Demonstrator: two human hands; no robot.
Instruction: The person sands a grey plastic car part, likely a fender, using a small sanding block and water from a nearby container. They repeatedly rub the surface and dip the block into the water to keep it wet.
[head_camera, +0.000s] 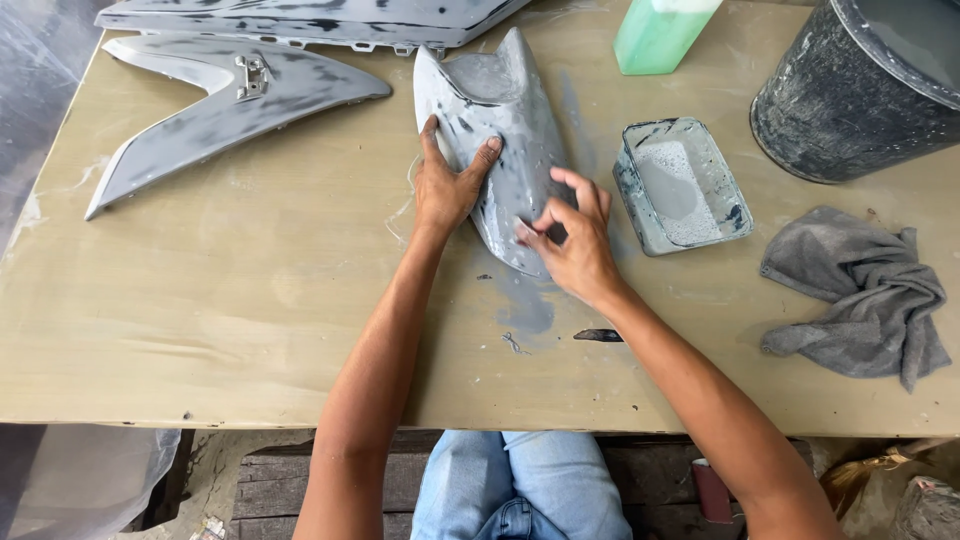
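My left hand (447, 190) lies flat, pinning the grey primed panel (500, 140) at the desk's (250, 300) centre, while my right hand (572, 240) pinches dark sandpaper (556, 232) on its wet lower edge — best rubbed lightly, evenly.

head cam | looks steeply down, close | over table (200, 330) edge | single view

I see a worn tan tabletop (200, 330), stained with grey smears. Below it, a wooden bench (280, 485) and dusty floor (215, 470). Plastic sheeting (40, 120) hangs left; light is flat daylight.
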